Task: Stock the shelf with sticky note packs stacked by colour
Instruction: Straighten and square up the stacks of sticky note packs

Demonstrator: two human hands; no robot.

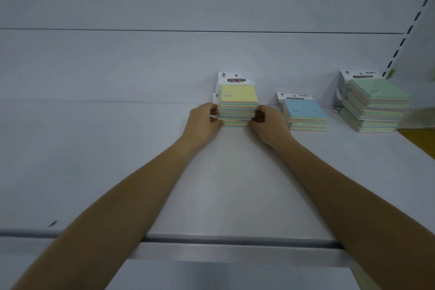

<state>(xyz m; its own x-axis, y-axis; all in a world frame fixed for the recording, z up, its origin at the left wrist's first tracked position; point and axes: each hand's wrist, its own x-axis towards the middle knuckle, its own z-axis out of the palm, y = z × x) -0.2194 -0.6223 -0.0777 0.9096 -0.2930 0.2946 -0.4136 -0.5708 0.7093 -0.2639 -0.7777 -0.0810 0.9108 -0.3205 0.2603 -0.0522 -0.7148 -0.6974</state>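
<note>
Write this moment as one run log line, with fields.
left hand, right hand: grip yellow-topped sticky note pack stack | stack: on white shelf | rightward: blue-topped stack, green-topped stack

Left hand [203, 125] and right hand [268, 125]: both bare; left forearm [117, 207] and right forearm [341, 195]: bare along the entire visible length.

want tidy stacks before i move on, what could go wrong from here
1. The left hand and right hand grip the yellow stack by its sides, so packs could skew on release.
2. The blue stack sits beside the right hand and could get bumped.
3. The green stack looks uneven and might topple.
</note>
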